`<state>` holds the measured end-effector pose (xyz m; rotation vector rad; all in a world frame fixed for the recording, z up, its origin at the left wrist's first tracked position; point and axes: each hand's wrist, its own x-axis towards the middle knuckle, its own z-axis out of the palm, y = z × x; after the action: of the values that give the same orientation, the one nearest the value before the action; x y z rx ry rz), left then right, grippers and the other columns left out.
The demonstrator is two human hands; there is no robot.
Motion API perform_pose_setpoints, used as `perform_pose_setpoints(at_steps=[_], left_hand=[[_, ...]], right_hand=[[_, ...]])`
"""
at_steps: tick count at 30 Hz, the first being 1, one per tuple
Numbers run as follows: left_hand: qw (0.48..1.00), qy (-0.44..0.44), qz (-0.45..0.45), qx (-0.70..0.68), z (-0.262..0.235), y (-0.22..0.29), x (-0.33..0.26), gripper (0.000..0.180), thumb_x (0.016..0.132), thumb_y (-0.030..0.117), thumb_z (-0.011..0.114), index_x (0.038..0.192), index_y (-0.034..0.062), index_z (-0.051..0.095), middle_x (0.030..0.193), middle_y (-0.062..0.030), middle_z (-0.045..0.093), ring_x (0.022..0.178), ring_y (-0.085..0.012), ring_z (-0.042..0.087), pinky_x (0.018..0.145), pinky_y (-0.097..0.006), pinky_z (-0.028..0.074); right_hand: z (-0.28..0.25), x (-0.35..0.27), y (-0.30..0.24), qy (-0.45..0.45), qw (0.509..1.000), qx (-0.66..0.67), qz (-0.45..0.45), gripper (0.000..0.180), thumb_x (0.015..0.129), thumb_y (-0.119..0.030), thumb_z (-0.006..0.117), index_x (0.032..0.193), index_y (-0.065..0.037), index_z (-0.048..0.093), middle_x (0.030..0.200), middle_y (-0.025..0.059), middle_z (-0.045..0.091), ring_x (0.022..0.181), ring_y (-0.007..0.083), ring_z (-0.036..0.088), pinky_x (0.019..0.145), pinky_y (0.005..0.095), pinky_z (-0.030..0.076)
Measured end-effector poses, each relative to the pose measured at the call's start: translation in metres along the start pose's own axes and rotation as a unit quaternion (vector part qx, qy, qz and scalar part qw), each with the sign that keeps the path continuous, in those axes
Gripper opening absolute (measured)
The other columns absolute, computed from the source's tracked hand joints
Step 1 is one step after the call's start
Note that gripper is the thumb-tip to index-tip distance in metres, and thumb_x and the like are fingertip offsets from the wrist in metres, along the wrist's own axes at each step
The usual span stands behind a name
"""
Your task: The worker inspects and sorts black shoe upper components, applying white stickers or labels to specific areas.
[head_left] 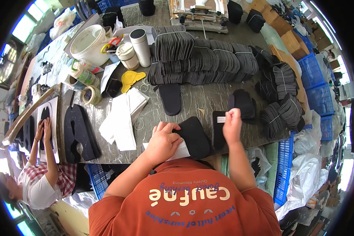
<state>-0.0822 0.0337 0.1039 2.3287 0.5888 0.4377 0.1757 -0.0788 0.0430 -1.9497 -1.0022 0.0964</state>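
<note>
My left hand (163, 142) is closed, fingers bent together over a white label sheet (180, 152) near the table's front edge. Just right of it lies a stack of black insoles (197, 137), partly covered by the sheet. My right hand (233, 125) is closed in a pinch at the right edge of a small white label (221, 119), which lies on a narrow black insole piece (218, 137). Whatever its fingertips hold is hidden. More black insoles (244, 105) lie behind this hand. A single black insole (170, 100) rests farther back on the table.
Bundled dark insoles (208, 59) line the back, with more bundles (281, 102) at right. White papers (124, 118), a yellow cap-shaped piece (132, 80), tape rolls (91, 95), a cup (127, 56) and a bottle (141, 47) stand left. Another person's hands (44, 129) press on a board.
</note>
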Motion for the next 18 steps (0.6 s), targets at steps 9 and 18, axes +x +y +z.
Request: perform_pose_setpoints(at_steps=[9,18], left_hand=[[0.997,-0.005,-0.075,-0.013,-0.023,0.008,-0.005,0.012,0.076,0.01,0.069,0.071,0.0005,0.065,0.076,-0.0095,0.061,0.078,-0.0275,0.055,0.069,-0.035,0.044],[0.93,-0.048,-0.195,-0.308,-0.031,0.011,-0.007,0.019,0.088,0.016,0.058,0.082,-0.0016,0.062,0.063,-0.003,0.054,0.06,-0.0102,0.048,0.054,-0.028,0.041]], right_hand=[[-0.019,-0.011,-0.088,-0.278,0.954,0.109,0.018,0.021,0.081,-0.015,0.068,0.092,-0.003,0.054,0.083,0.0117,0.059,0.076,0.0232,0.06,0.069,0.0333,0.048],[0.007,-0.035,-0.132,-0.342,0.899,0.264,-0.075,0.022,0.077,0.0,0.069,0.091,-0.004,0.052,0.076,0.0084,0.06,0.073,0.0184,0.062,0.066,0.0302,0.049]])
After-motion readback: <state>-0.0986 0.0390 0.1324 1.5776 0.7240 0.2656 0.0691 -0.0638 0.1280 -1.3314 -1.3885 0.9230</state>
